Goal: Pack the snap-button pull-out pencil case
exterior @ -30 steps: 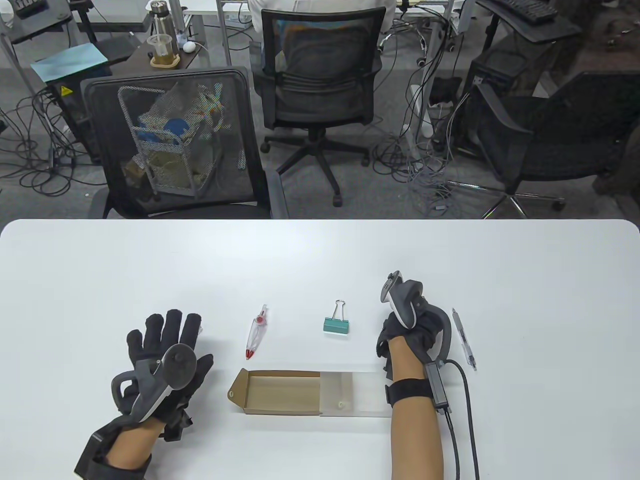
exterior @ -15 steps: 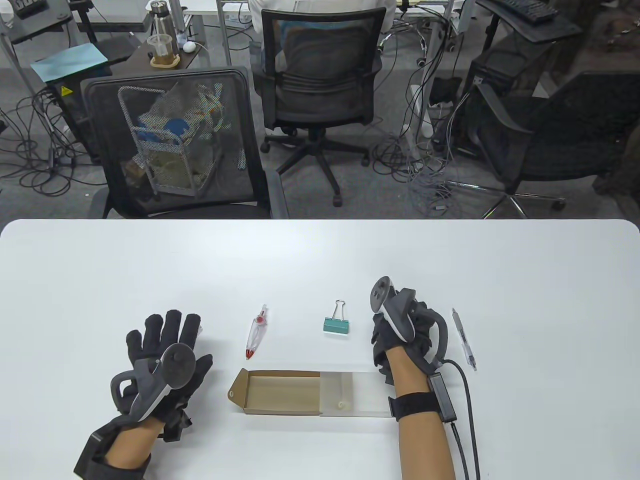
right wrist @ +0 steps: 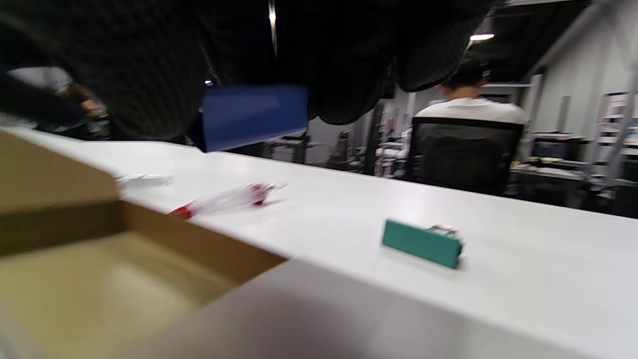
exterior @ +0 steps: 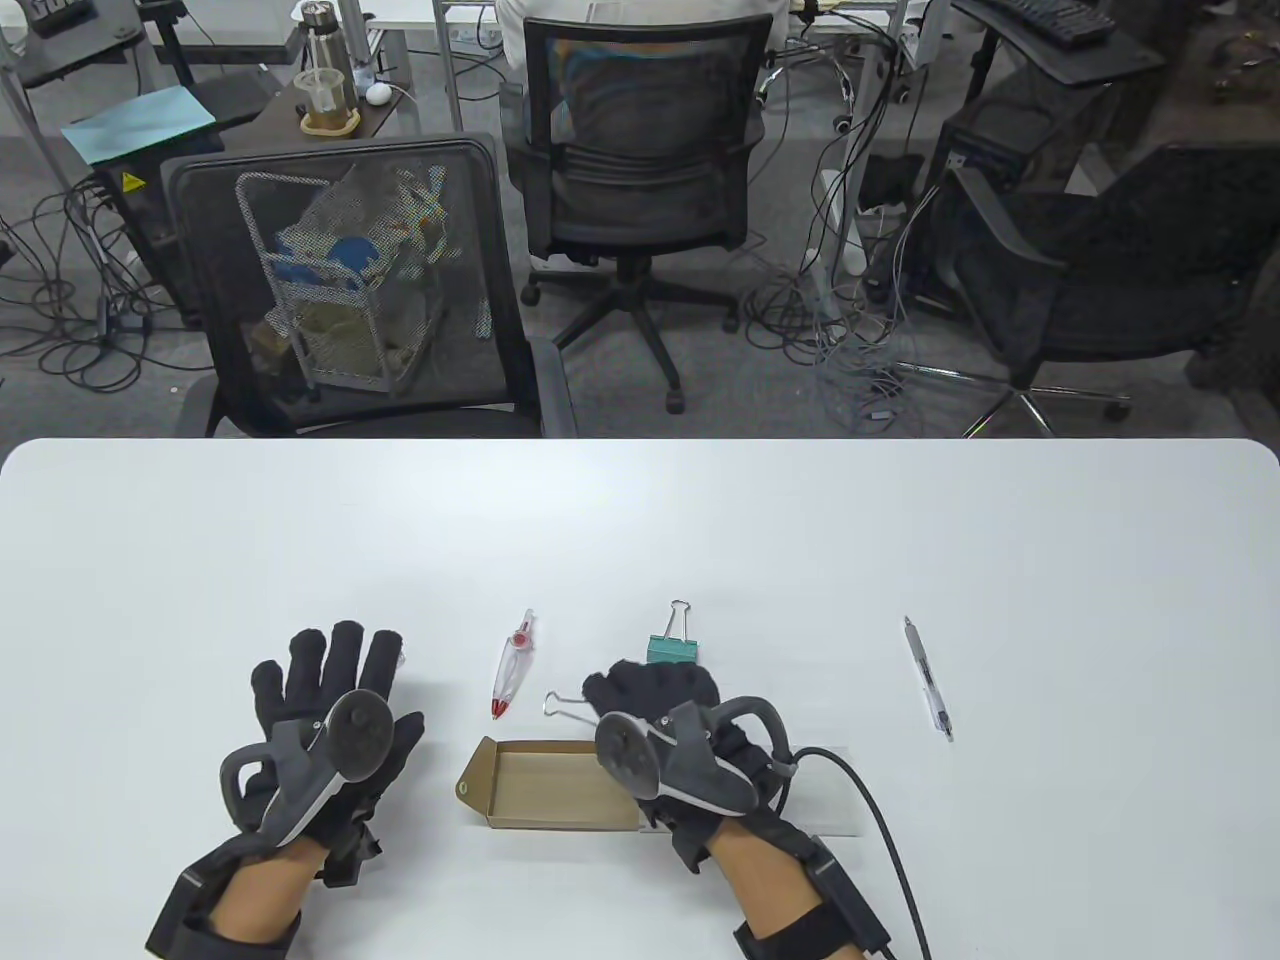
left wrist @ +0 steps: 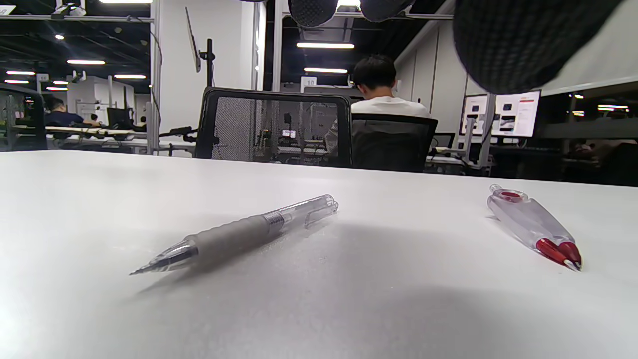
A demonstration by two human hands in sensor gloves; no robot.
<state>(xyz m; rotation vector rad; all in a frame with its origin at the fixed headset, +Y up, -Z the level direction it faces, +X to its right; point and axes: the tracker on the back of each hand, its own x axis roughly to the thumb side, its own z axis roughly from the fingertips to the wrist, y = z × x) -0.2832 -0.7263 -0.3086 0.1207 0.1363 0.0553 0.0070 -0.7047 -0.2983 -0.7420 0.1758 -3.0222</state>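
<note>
The pencil case lies pulled open: a brown cardboard tray and its clear sleeve, partly hidden by my right arm. My right hand hovers over the tray's right end and pinches a blue binder clip; its wire handle sticks out to the left. My left hand rests flat with fingers spread, left of the tray, holding nothing. A clear pen with a grey grip lies under it. A green binder clip lies behind my right hand.
A red-and-clear correction-tape pen lies between my left hand and the tray. Another clear pen lies to the right. Office chairs stand beyond the table's far edge.
My right hand has swung left from beside the right-hand pen to above the tray, turning palm down with the blue clip in it. My left hand has not moved.
</note>
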